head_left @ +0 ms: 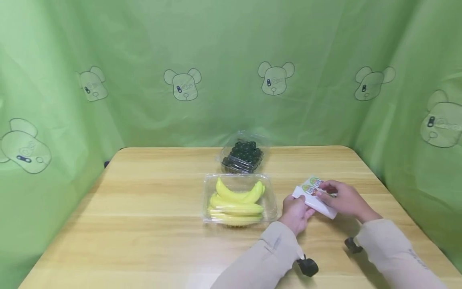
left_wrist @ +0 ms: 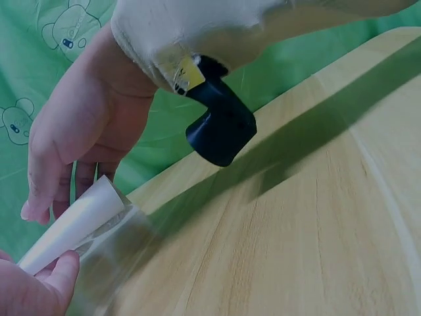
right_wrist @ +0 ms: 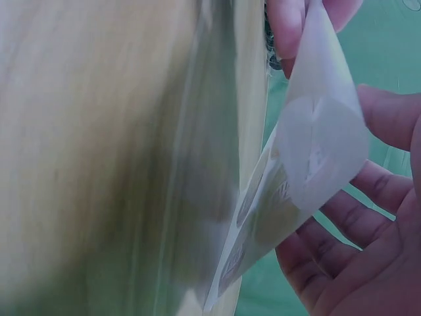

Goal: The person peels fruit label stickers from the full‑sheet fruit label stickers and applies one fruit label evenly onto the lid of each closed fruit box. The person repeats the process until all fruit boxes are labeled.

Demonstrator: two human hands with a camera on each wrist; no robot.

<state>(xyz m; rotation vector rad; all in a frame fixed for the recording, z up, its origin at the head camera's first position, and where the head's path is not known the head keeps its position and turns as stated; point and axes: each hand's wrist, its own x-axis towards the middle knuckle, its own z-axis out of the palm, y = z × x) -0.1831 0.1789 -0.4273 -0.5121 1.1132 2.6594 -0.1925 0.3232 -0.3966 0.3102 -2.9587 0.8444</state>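
Note:
In the head view, my left hand [head_left: 296,212] grips the lower left end of a white sticker sheet [head_left: 317,204] printed with round green and red fruit labels. My right hand [head_left: 344,197] reaches over the sheet from the right, its thumb and forefinger on the labels. Seen from the left wrist, the left thumb [left_wrist: 62,270] presses the bent sheet [left_wrist: 72,220], while the right hand [left_wrist: 85,125] is just above. In the right wrist view the sheet [right_wrist: 322,118] bends into a fold, with the right fingers [right_wrist: 358,217] curled behind it.
Left of the hands, yellow bananas [head_left: 236,206] lie in a clear plastic box [head_left: 268,200]. Behind it stands a clear clamshell [head_left: 261,140] holding dark grape-like fruit [head_left: 245,151]. The wooden table [head_left: 126,241] has green curtains [head_left: 231,40] round it.

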